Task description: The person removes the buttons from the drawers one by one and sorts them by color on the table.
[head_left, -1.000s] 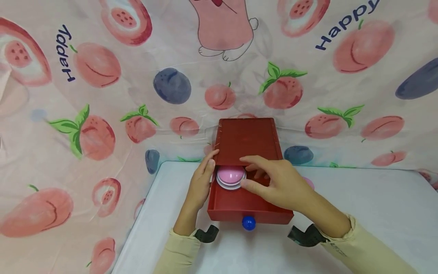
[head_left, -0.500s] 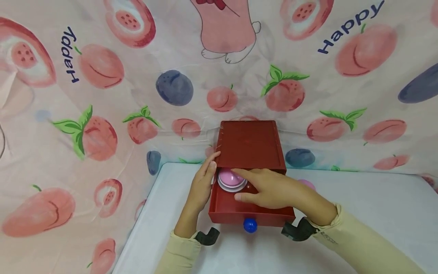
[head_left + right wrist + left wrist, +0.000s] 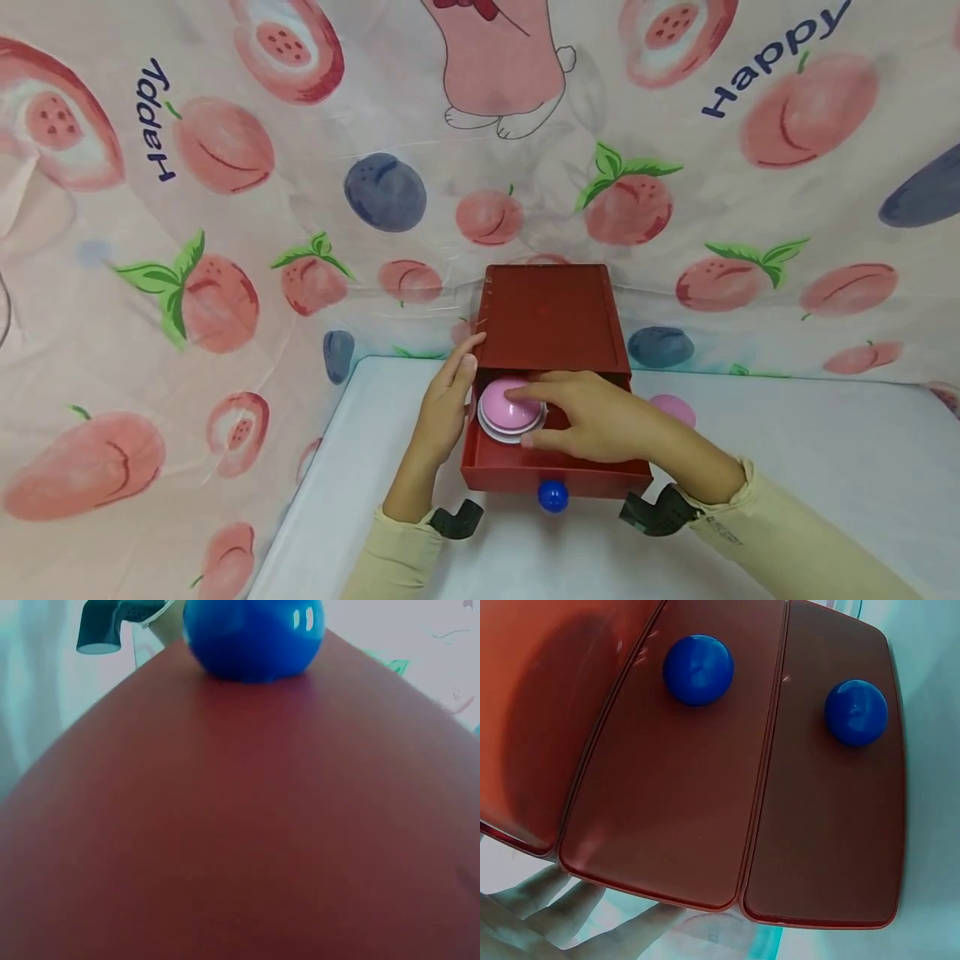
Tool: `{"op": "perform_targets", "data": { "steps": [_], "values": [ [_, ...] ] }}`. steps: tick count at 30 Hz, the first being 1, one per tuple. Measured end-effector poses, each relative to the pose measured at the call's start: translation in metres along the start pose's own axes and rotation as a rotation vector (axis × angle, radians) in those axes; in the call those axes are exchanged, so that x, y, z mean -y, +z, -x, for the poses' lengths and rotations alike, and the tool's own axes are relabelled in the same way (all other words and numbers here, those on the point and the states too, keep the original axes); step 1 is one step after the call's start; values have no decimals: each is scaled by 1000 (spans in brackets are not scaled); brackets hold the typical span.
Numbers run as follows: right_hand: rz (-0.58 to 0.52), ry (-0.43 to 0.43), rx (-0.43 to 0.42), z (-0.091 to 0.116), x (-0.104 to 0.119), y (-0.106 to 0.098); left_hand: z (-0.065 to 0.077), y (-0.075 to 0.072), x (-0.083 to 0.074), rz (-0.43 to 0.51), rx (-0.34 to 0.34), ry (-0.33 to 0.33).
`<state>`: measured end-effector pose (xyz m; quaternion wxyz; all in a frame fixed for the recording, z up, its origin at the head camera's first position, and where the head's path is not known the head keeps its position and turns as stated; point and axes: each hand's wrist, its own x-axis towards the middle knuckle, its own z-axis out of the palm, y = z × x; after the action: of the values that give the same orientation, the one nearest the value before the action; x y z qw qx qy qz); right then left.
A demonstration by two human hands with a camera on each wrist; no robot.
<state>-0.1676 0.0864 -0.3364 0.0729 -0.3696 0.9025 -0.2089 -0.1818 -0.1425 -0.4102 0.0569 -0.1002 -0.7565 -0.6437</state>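
Observation:
A dark red drawer cabinet point(image 3: 551, 321) stands against the back cloth, its top drawer point(image 3: 487, 460) pulled out. Inside, at the drawer's left, sits a round thing with a glossy pink dome point(image 3: 498, 403) on a white base. My right hand point(image 3: 600, 417) grips its right side, index finger over the dome and thumb at the base's rim; the other fingers are mostly hidden. My left hand point(image 3: 442, 408) rests along the cabinet's left side, its fingers point(image 3: 577, 907) stretched out against it. A blue ball knob point(image 3: 552, 497) sticks out from the drawer front.
Two lower drawers with blue knobs point(image 3: 698, 670) show shut in the left wrist view. A pink round thing point(image 3: 673, 409) lies on the white table point(image 3: 795, 450) behind my right forearm. Fruit-printed cloth point(image 3: 405, 100) hangs at the back and left.
My right hand has lowered into the drawer and taken hold of the pink-domed thing, which has slid a little toward the drawer's front. My left hand stays at the cabinet's side.

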Motion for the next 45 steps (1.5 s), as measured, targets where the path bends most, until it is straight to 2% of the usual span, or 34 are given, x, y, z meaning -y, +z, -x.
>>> {"op": "perform_targets", "data": {
  "steps": [4, 8, 11, 16, 23, 29, 36, 45],
  "values": [
    [-15, -61, -40, -1, -1, 2, 0, 1, 1, -23, -11, 1],
    [-38, -77, 10, -6, -5, 9, 1, 1, 2, -16, -5, -6],
    [-30, -78, 27, -7, -6, 13, 1, 2, 2, 6, 8, -14],
    [-12, -58, -15, -3, -2, 14, 1, 4, 1, 44, 26, -23],
    [1, -13, 11, 1, 1, 13, 2, 4, 1, 37, 25, -18],
    [33, -35, -39, 3, 0, 12, 1, 5, 1, 48, 40, -23],
    [60, -47, -103, 11, 2, 0, 1, 3, 0, 46, 17, -25],
    [2, -17, -151, 30, 1, -27, 1, 1, 0, 40, 14, -25]
  ]
}}
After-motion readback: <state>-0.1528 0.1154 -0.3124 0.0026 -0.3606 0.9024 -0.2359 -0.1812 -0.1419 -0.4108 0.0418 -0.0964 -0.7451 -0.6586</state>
